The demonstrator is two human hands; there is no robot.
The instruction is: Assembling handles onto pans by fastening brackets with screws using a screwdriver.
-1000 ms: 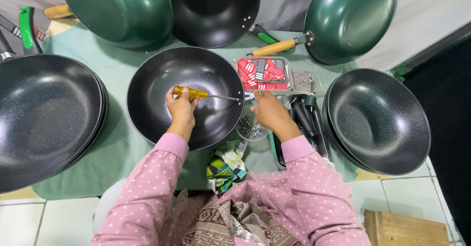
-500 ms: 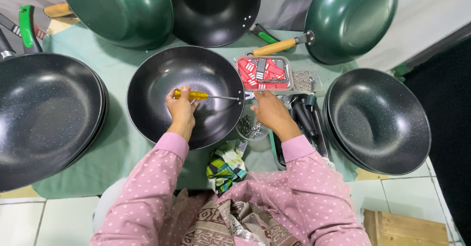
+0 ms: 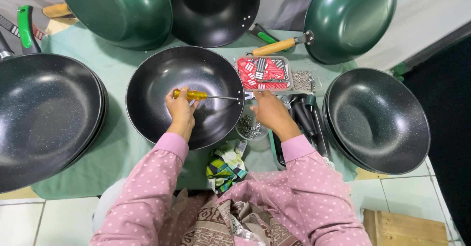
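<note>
A black wok (image 3: pixel 162 74) sits in front of me on a green mat. My left hand (image 3: pixel 180 109) is inside it, gripping a screwdriver with a yellow handle (image 3: pixel 190 95); its shaft runs right to the wok's rim. My right hand (image 3: pixel 267 112) rests at that rim where the screwdriver tip meets it, fingers closed around something small that I cannot make out. Just below that hand is a clear cup of metal screws (image 3: pixel 249 127).
Stacked black pans lie at left (image 3: pixel 44 113) and right (image 3: pixel 378 118). Green woks (image 3: pixel 117 10) (image 3: pixel 351 17) and a black one (image 3: pixel 216 10) lean at the back. A tray of red packets (image 3: pixel 262 72), black handles (image 3: pixel 304 121) and a patterned cloth (image 3: pixel 225 165) lie nearby.
</note>
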